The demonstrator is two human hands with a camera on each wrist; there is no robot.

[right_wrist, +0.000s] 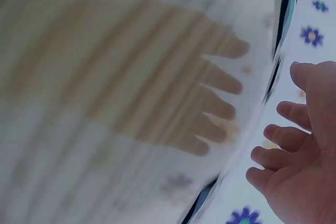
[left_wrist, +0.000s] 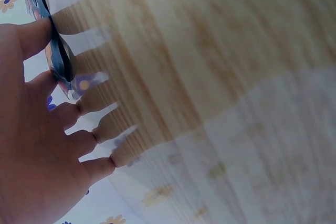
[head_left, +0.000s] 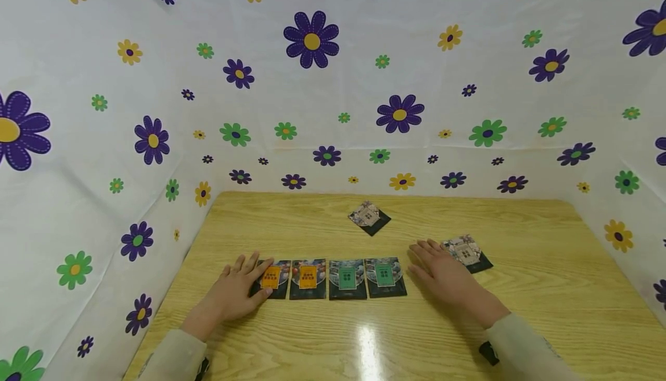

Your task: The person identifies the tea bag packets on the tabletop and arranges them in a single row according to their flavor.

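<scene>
Head view: left hand (head_left: pixel 234 291) lies with straight fingers (head_left: pixel 261 267) touching the leftmost orange-labelled packet (head_left: pixel 276 280) on the counter (head_left: pixel 291 340); right hand (head_left: pixel 447 278), fingers released, seemingly hovers beside the rightmost green-labelled packet (head_left: pixel 385 277).

White flower-print walls (head_left: pixel 354 89), pale wood-grain tabletop (head_left: pixel 291 225), bright glare (head_left: pixel 368 346)

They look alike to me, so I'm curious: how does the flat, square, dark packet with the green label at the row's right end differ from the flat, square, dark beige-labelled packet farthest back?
Pose: the green-labelled packet lies nearly straight beside its neighbour; the beige-labelled packet is turned cornerwise, apart.
Colour: the green-labelled packet has a green panel; the beige-labelled packet, a beige one on a paler picture.
Both are flat, squarish and partly dark.
</scene>
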